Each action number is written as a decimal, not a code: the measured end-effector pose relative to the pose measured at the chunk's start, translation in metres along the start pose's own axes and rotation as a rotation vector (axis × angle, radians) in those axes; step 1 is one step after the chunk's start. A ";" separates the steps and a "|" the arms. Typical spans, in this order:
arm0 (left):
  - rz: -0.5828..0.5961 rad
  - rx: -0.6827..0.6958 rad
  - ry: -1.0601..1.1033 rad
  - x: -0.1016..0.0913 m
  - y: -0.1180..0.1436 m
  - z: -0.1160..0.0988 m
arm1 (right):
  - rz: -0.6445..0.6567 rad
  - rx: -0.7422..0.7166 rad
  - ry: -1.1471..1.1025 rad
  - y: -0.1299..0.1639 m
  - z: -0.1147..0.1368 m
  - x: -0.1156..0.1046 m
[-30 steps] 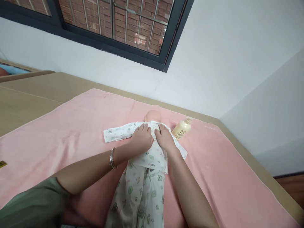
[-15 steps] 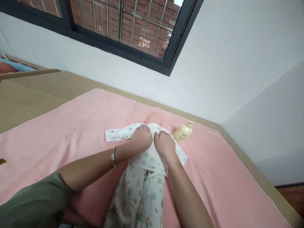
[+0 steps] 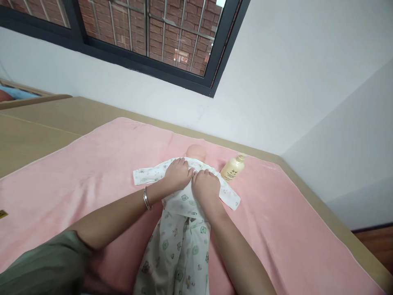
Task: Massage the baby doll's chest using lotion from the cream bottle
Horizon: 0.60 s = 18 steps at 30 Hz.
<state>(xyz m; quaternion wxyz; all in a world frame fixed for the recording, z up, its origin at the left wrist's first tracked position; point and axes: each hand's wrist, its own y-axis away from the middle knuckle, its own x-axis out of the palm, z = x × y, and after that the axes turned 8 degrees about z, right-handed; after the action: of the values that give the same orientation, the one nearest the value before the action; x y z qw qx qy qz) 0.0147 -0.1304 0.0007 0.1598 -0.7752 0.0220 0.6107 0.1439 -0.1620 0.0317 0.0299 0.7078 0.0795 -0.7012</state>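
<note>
Head view is showing the left hand (image 3: 179, 174) and right hand (image 3: 206, 187) side by side, fingers curled pinching the doll's printed top (image 3: 184, 200), doll (image 3: 196, 152) lying lengthwise toward the pink blanket's (image 3: 92, 164) far edge.

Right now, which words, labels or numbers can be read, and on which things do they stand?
None can be read.
Cream bottle: dark print on its side, too small and blurred.
Printed baby clothes: only small pictures, no letters.
Yellow tag at the blanket's left edge: unreadable.
</note>
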 end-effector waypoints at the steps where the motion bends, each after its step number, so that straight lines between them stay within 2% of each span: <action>1: -0.004 0.007 0.010 0.001 0.000 0.001 | -0.003 -0.016 0.008 0.003 0.003 0.000; 5: -0.075 0.028 0.037 0.008 0.000 0.002 | -0.008 -0.072 -0.034 0.001 0.001 0.000; 12: -0.182 0.044 0.040 0.023 0.000 0.004 | 0.017 -0.067 -0.161 -0.016 -0.013 0.005; 18: -0.168 0.007 0.050 0.021 0.001 0.002 | 0.034 -0.057 -0.206 -0.021 -0.017 0.010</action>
<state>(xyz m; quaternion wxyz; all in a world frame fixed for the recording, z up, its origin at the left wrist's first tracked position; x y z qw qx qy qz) 0.0179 -0.1278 -0.0202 0.2125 -0.7889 -0.0370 0.5754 0.1574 -0.1377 0.0236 0.0699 0.6322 0.0840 -0.7670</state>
